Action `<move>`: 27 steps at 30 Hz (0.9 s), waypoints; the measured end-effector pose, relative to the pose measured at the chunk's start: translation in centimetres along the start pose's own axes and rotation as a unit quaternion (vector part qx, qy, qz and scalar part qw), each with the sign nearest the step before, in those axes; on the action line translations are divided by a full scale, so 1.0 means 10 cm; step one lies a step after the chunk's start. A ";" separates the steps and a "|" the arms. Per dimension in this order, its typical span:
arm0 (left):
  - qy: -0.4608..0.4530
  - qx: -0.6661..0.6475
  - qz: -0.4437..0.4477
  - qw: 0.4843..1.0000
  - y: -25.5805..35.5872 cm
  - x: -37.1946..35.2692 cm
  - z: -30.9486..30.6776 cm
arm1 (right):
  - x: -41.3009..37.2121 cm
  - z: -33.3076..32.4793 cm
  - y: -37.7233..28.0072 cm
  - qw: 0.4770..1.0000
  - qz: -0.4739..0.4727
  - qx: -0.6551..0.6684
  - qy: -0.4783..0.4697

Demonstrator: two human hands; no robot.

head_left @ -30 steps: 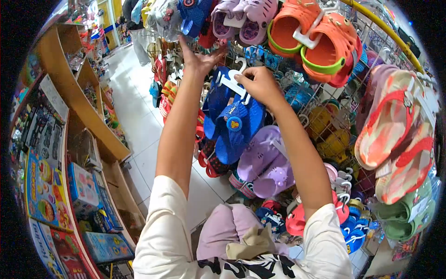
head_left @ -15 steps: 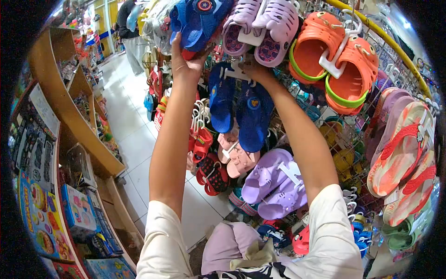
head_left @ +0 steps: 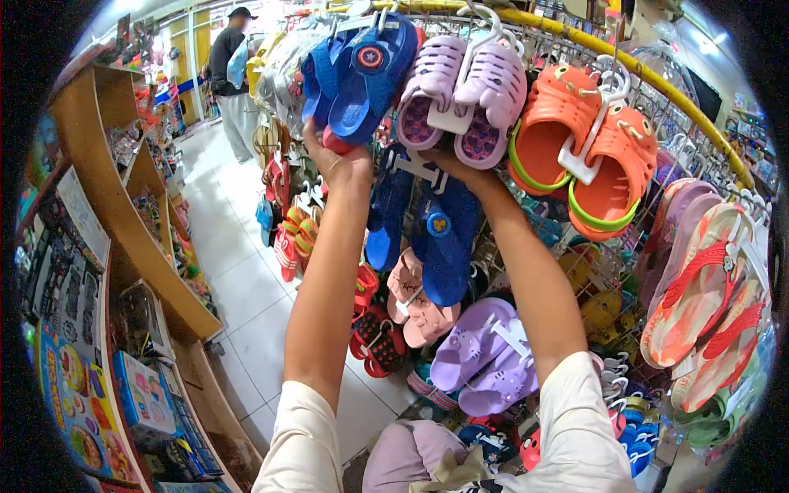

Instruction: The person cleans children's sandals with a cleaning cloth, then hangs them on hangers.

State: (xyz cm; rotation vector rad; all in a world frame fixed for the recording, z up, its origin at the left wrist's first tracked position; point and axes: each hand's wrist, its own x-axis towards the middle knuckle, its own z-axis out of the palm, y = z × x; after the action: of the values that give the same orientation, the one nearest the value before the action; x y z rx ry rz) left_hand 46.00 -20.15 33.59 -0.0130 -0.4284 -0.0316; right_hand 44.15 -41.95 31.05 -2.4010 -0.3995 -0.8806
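Note:
My left hand (head_left: 339,158) is raised under a hanging pair of blue sandals (head_left: 362,89) with a round shield badge. Its thumb shows at the left and the other fingers curl behind the heels, beside a red piece (head_left: 335,141). My right hand (head_left: 462,169) is closed at the white hanger (head_left: 421,167) of dark blue flip-flops (head_left: 448,246) with a heart badge. Its fingertips are partly hidden below lilac clogs (head_left: 467,99), which hang in front and above.
Orange clogs (head_left: 604,140) and red-strapped flip-flops (head_left: 707,287) hang at the right from a wire rack with a yellow rail (head_left: 567,31). Lower hang purple sandals (head_left: 485,353) and pink slides (head_left: 421,302). Wooden shelves (head_left: 148,214) line the left; a person (head_left: 234,82) stands in the aisle.
The view has tilted up, so the rack and footwear sit lower in it and more of the yellow rail shows. Both hands remain at the same pairs; the lilac clogs now cover more of my right hand.

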 end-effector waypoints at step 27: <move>0.003 -0.084 -0.101 0.991 0.23 0.15 -0.13 | 0.40 0.61 0.09 0.966 -0.052 -0.026 0.251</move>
State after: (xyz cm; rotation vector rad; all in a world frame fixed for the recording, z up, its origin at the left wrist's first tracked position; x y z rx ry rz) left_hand 47.95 -17.90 33.00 -0.1354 -0.4198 -0.2673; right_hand 50.60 -38.81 29.51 -2.1108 -0.3052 -1.5118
